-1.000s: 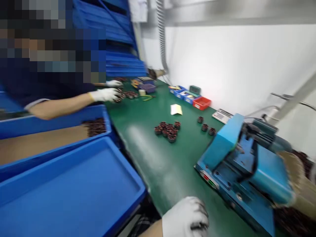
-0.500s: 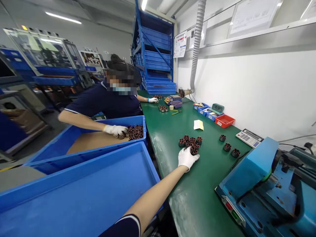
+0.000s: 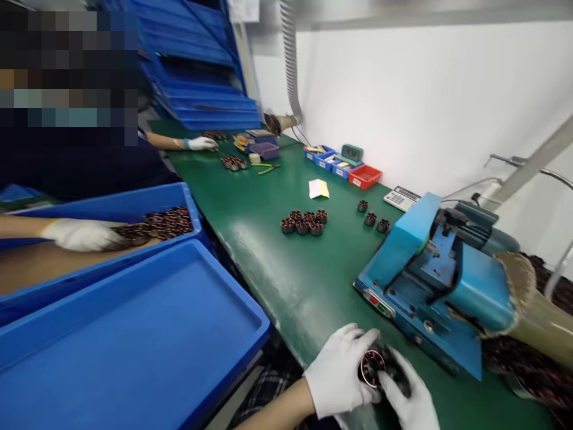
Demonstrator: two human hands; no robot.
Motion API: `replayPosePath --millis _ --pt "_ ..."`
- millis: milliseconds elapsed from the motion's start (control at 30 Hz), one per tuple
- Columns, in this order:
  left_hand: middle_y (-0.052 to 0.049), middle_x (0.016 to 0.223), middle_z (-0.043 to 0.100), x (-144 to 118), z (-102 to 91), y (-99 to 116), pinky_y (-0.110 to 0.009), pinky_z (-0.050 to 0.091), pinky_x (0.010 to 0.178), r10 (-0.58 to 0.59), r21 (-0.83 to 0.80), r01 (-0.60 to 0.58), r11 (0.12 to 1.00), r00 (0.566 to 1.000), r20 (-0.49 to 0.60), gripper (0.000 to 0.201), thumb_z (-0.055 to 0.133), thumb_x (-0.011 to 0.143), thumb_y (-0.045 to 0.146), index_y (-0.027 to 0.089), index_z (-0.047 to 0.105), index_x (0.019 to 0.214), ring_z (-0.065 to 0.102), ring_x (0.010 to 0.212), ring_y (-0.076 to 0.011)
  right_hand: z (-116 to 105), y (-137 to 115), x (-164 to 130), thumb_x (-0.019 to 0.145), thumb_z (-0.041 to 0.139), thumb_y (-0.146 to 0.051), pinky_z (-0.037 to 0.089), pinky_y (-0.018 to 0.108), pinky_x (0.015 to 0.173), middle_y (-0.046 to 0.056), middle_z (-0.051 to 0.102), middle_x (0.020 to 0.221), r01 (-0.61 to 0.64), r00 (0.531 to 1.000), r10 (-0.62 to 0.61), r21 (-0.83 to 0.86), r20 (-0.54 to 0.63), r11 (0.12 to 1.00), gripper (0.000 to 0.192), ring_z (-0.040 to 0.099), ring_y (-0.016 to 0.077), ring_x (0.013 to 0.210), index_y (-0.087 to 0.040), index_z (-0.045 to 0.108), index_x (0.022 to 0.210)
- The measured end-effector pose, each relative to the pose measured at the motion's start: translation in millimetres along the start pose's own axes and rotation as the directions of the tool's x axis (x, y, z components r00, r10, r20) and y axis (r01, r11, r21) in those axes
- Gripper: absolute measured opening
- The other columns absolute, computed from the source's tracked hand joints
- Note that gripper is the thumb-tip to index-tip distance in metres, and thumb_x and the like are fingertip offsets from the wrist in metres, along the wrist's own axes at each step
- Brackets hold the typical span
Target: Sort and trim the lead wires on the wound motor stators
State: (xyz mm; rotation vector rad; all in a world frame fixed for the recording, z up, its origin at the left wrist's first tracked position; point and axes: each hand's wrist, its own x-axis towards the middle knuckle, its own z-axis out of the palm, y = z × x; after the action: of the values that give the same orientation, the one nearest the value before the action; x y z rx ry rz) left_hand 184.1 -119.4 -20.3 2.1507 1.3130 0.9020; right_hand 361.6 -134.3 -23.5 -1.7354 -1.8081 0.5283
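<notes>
Drawn back from the part cluster (image 3: pixel 302 227), the left hand (image 3: pixel 340 370) grips 1 wound ring (image 3: pixel 372 366) over the green bench (image 3: pixel 277 257), open face toward the wearer; the right hand (image 3: pixel 409 388) meets it, presumably steadying, its closure unclear. 3 similar parts (image 3: pixel 370 219) stand apart, perhaps deliberately. Red bin (image 3: pixel 366 175) label: illegible.

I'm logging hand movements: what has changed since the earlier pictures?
Since the second picture, the left hand has drawn back from the part cluster toward the wearer, holding a wound part; the right hand has come into view beside it. Since the first picture, a co-worker's hand has gone from the table into the blue bin. The three parts by the calculator stayed put.
</notes>
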Motion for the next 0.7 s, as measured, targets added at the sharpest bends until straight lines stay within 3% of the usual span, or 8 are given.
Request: replayPosePath --millis 33,100,267,367,433,533,600,700 --pt "-0.006 0.106 0.056 -1 7.5 6 -0.034 0.036 0.098 0.041 -0.011 -0.041 0.999 0.999 0.028 0.093 0.073 0.049 0.044 0.015 0.037 0.13 0.052 0.095 -0.0199 3 -3 3 0.072 0.052 -0.044 0.05 0.029 0.081 0.011 0.062 0.099 -0.003 0.997 -0.011 0.187 0.073 0.982 0.042 0.06 0.022 0.093 -0.015 0.067 0.099" --pt "-0.009 0.105 0.057 -1 18.8 11 -0.037 0.036 0.098 0.093 -0.015 -0.093 0.996 0.995 0.039 0.104 0.074 0.049 0.043 0.01 0.026 0.135 0.054 0.092 -0.0205 4 -11 7 0.07 0.055 -0.038 0.049 0.029 0.081 0.011 0.062 0.099 -0.087 0.992 0.049 0.343 0.119 0.935 0.037 0.059 0.0214 0.092 -0.015 0.068 0.096" --pt "-0.012 0.105 0.057 0 26.4 9 -0.039 0.04 0.094 0.187 0.012 -0.186 0.982 0.981 -0.049 0.118 0.078 0.044 0.041 0.008 0.012 0.137 0.056 0.095 -0.0237 1 -37 5 0.062 0.067 -0.035 0.045 0.031 0.08 0.01 0.063 0.082 -0.327 0.944 0.297 0.556 0.147 0.764 0.024 0.058 0.0205 0.08 -0.015 0.07 0.073" --pt "-0.011 0.103 0.058 -2 23.8 11 -0.038 0.038 0.096 0.141 0.011 -0.141 0.99 0.99 -0.031 0.113 0.078 0.046 0.04 0.006 0.017 0.136 0.056 0.094 -0.0222 -3 -37 5 0.061 0.071 -0.038 0.048 0.03 0.073 0.01 0.063 0.078 -0.391 0.904 0.405 0.647 0.137 0.655 0.03 0.059 0.018 0.073 -0.012 0.068 0.076" --pt "-0.01 0.103 0.058 -3 22.2 14 -0.039 0.037 0.098 0.092 0.013 -0.092 0.996 0.996 0.003 0.107 0.078 0.046 0.043 0.007 0.026 0.133 0.054 0.096 -0.0231 -14 -30 8 0.057 0.075 -0.037 0.048 0.024 0.063 0.006 0.062 0.076 -0.354 0.86 0.503 0.805 0.081 0.476 0.035 0.057 0.0128 0.066 -0.013 0.066 0.08" --pt "-0.01 0.104 0.056 -4 19.0 17 -0.041 0.036 0.098 0.055 0.01 -0.055 0.998 0.998 0.022 0.099 0.077 0.046 0.047 0.009 0.038 0.128 0.05 0.101 -0.0263 -39 -17 14 0.052 0.08 -0.036 0.046 0.015 0.061 -0.003 0.06 0.075 -0.108 0.749 0.658 0.964 -0.082 0.242 0.04 0.053 0.0047 0.062 -0.018 0.061 0.082" --pt "-0.01 0.106 0.054 -3 15.4 17 -0.04 0.036 0.098 0.04 -0.02 -0.039 0.999 0.998 0.043 0.096 0.077 0.047 0.047 0.01 0.04 0.127 0.048 0.103 -0.0268 -49 -12 14 0.052 0.08 -0.034 0.045 0.014 0.062 -0.003 0.061 0.078 -0.114 0.721 0.683 0.951 -0.119 0.286 0.041 0.054 0.0046 0.064 -0.019 0.061 0.086" --pt "-0.012 0.112 0.052 -1 9.5 13 -0.037 0.038 0.097 0.11 -0.088 -0.1 0.991 0.988 0.109 0.094 0.076 0.052 0.038 0.008 0.036 0.131 0.046 0.107 -0.0255 -39 -13 4 0.05 0.081 -0.026 0.047 0.02 0.066 0.006 0.064 0.089 -0.435 0.821 0.558 0.766 0.121 0.473 0.048 0.057 0.0121 0.073 -0.014 0.065 0.093"
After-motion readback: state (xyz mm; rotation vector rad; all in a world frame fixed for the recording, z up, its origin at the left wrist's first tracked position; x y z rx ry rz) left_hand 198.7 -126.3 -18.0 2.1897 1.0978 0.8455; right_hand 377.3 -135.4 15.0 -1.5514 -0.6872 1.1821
